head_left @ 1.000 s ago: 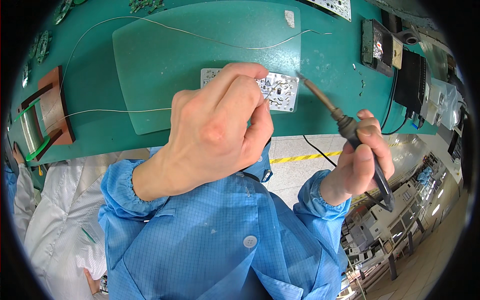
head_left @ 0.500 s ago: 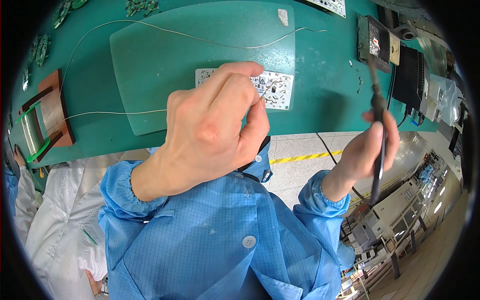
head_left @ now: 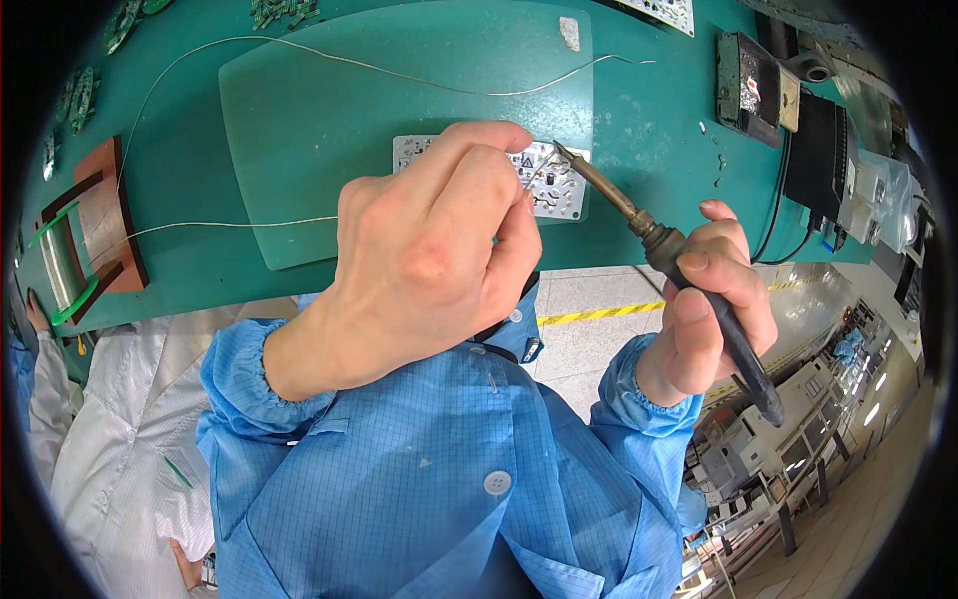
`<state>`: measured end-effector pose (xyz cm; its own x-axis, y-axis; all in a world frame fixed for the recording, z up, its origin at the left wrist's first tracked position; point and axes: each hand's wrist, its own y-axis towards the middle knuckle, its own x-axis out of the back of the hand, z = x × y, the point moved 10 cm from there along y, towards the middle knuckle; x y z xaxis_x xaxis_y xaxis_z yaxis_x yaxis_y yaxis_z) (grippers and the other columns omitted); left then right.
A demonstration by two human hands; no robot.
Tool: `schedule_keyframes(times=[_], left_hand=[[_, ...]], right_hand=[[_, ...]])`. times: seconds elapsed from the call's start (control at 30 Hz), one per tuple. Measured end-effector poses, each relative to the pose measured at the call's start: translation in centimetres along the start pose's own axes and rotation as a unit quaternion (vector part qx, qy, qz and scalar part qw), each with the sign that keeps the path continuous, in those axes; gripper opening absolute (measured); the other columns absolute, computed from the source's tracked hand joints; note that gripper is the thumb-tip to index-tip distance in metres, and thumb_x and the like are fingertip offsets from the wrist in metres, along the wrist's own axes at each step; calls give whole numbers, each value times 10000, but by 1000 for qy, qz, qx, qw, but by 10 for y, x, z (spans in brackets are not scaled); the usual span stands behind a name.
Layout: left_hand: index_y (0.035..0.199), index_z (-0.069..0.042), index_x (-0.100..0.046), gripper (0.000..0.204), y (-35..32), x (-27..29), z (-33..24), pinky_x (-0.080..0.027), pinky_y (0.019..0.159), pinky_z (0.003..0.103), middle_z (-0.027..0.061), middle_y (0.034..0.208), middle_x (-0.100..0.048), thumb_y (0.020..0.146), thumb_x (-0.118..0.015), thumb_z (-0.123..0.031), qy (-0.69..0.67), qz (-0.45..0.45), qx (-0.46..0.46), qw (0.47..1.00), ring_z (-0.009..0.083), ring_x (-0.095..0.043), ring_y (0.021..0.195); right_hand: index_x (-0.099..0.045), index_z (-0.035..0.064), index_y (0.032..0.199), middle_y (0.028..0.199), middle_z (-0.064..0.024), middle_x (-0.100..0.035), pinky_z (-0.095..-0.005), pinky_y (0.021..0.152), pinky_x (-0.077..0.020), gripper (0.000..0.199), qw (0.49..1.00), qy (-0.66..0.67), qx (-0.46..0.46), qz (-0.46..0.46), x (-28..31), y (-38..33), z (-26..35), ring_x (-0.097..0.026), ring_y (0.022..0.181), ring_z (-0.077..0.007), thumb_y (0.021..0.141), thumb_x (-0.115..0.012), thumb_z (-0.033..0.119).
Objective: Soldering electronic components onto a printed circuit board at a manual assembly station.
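Observation:
A white circuit board (head_left: pixel 566 195) lies on the translucent mat, partly hidden behind my left hand (head_left: pixel 429 250). The fingers of that hand are pinched on solder wire (head_left: pixel 249 224), whose short end sticks out over the board. Wrapped round the dark handle of a soldering iron (head_left: pixel 689 265) is my right hand (head_left: pixel 714 299), out to the right of the board. The iron's tip is at the board's upper right part, close to the wire's end; whether they touch I cannot tell.
Left stands a solder spool (head_left: pixel 65 262) on a brown holder (head_left: pixel 108 220). A loose wire arcs across the mat (head_left: pixel 299 120). At the far right are a soldering iron stand with sponge (head_left: pixel 743 85) and a black box (head_left: pixel 816 150). Someone in white (head_left: pixel 130 429) sits at left.
My right hand has swung the soldering iron from near the stand leftward, bringing its tip down to the board. The left hand has hardly moved.

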<state>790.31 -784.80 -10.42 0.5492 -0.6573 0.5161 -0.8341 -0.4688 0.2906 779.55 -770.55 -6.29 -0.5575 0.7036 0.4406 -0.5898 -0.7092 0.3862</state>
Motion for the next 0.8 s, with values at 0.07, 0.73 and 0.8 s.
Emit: schedule_keyframes(times=[0.07, 0.73, 0.8], left_hand=[[722, -5, -520, 142, 0, 0, 0, -454, 463, 252, 164, 926, -656, 689, -635, 71, -2, 1, 0, 1000, 160, -599, 560], [727, 0, -506, 151, -9, 5, -4, -470, 498, 258, 197, 973, -647, 688, -629, 78, -14, 28, 7, 999, 191, -619, 607], [725, -4, -507, 153, -9, 4, -5, -476, 514, 264, 200, 986, -645, 685, -631, 77, -10, 26, 5, 1000, 207, -627, 636]], right_hand=[[-607, 11, 793, 600, -72, -562, -466, 778, -423, 227, 1000, 3, 1, -2, 0, 0, 0, -492, 562, -195, 757, -679, 223], [-471, -75, 1246, 1124, -199, -595, -353, 937, -407, 424, 951, -238, -118, -158, 51, -20, -65, -598, 971, -244, 932, -505, 207], [-482, -74, 1230, 1132, -213, -588, -361, 934, -409, 395, 958, -206, -109, -164, 51, -21, -53, -598, 983, -241, 932, -505, 185]])
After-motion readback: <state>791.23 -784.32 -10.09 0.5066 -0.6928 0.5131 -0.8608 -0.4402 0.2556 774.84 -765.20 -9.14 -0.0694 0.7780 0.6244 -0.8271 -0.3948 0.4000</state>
